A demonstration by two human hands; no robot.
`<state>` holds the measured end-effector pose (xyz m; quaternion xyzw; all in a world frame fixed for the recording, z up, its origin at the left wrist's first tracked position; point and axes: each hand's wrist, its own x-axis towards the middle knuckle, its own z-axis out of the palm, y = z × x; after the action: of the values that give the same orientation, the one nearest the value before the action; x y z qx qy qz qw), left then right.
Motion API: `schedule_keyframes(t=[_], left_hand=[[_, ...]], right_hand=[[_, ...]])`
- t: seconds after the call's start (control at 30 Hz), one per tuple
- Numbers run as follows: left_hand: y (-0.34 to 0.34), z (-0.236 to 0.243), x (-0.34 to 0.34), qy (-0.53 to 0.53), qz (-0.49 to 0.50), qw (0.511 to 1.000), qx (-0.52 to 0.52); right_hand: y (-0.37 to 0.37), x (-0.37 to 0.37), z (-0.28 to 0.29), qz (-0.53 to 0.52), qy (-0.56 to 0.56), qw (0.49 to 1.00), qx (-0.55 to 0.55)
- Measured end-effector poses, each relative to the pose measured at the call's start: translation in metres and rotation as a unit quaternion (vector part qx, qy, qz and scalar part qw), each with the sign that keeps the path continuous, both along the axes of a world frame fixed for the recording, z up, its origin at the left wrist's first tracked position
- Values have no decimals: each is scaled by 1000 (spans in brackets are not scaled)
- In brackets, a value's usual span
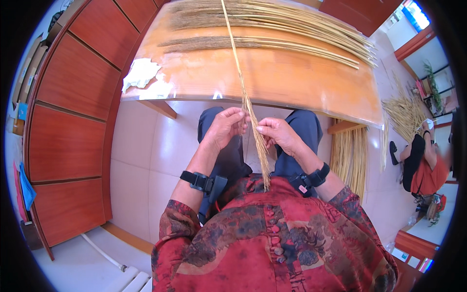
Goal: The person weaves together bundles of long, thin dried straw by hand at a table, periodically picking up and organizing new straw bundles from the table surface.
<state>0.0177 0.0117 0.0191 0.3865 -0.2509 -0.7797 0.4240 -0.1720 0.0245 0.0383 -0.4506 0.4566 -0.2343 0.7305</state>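
One long dried stalk with a brushy seed head lies across the near table edge. Its thin stem points away over the tabletop, while the head hangs toward my lap. My left hand is at the left side of the head's upper part, thumb and fingers curled together against its strands. From the right, my right hand pinches the head a little lower, thumb uppermost. On the table's far side rest several more stalks, brushy heads to the left and bare stems to the right.
The wooden table has a white crumpled sheet at its left corner. Red-brown cabinets stand left. Bundled stalks are below the table's right end; more straw lies on the floor near a seated person.
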Motion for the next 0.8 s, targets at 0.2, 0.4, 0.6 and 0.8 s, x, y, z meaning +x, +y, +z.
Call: schedule_keyframes(t=[0.2, 0.4, 0.6, 0.8], left_hand=[[-1, -4, -5, -22, 2, 1000, 0], [-12, 8, -15, -95, 64, 993, -41], [-24, -1, -15, -167, 35, 982, -80], [-22, -5, -9, -68, -13, 997, -45]], right_hand=[[-3, -13, -7, -21, -36, 999, 30], [-3, -11, -4, 19, 85, 994, -72], [-3, 1, 12, 44, 134, 976, -168], [-36, -8, -1, -45, -2, 998, -50]])
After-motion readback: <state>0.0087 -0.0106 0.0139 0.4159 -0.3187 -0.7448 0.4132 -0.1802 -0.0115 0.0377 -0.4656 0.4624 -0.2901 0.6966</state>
